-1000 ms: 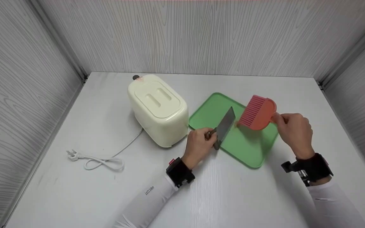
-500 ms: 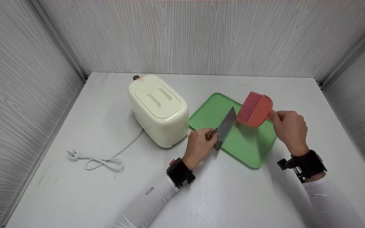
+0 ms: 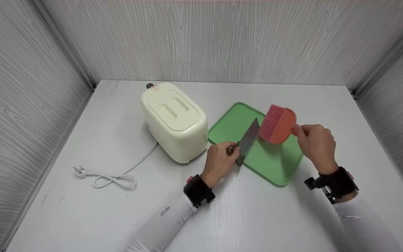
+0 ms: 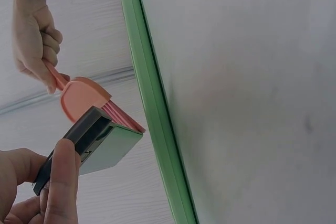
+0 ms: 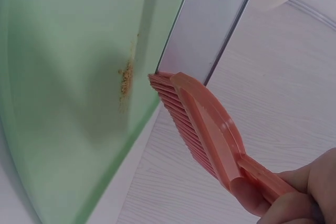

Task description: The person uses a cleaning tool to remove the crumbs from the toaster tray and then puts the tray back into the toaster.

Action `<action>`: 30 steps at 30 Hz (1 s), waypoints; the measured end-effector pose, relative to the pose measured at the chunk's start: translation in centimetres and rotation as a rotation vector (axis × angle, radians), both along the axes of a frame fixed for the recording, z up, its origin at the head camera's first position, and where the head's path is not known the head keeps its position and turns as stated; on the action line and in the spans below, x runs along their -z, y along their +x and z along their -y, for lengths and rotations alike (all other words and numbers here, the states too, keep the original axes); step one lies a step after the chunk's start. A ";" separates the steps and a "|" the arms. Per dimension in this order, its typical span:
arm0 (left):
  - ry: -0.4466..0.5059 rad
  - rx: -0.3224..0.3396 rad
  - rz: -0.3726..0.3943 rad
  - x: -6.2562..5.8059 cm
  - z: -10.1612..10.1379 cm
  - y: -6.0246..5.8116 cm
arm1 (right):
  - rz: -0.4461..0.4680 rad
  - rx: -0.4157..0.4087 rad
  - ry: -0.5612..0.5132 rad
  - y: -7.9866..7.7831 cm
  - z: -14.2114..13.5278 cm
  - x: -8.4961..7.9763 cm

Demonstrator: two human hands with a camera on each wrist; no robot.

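Note:
My left hand (image 3: pixel 220 161) pinches the dark end of a flat metal crumb tray (image 3: pixel 249 138), tilted on edge over a green tray (image 3: pixel 227 122). My right hand (image 3: pixel 317 144) grips the handle of an orange hand brush (image 3: pixel 282 127) with pink bristles. In the right wrist view the bristle tips (image 5: pixel 163 80) are at the edge of the metal plate. A small line of brown crumbs (image 5: pixel 126 81) lies on the green tray below. In the left wrist view, the brush (image 4: pixel 84 98) is just behind the crumb tray (image 4: pixel 113 148), its bristles partly hidden.
A cream toaster (image 3: pixel 173 122) with a lid over its top stands left of the green tray, close to its left corner. Its white cord runs to a looped bundle and a plug (image 3: pixel 80 171) at left. Wood-patterned walls (image 3: pixel 205 42) border the white table.
My right hand has moved the brush leftward, up and then slightly down, bringing its bristles to the crumb tray. The left hand and crumb tray have stayed nearly still.

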State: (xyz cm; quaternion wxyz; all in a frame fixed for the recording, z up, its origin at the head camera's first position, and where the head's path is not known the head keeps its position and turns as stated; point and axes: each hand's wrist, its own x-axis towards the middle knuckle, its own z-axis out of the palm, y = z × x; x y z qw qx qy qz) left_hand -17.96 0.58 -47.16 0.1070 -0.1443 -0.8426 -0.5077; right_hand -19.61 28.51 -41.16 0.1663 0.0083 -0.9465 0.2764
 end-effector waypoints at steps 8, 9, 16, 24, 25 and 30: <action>-0.002 -0.004 -0.015 0.0 0.1 0.0 | 0.036 -0.029 0.001 0.7 -0.1 0.2; -0.002 -0.005 -0.015 0.0 0.1 0.0 | 0.041 -0.031 0.001 0.7 -0.2 0.1; -0.009 -0.017 -0.030 0.0 0.1 0.0 | 0.041 0.007 -0.018 0.8 -1.5 -0.1; -0.011 -0.009 -0.013 0.0 0.1 0.0 | 0.059 -0.014 -0.119 0.6 -2.6 0.0; -0.009 -0.009 -0.010 0.0 0.1 0.0 | 0.067 -0.020 -0.130 0.5 -2.7 0.0; -0.012 -0.009 -0.021 0.1 0.1 -0.1 | 0.119 -0.022 -0.158 0.4 -2.7 0.1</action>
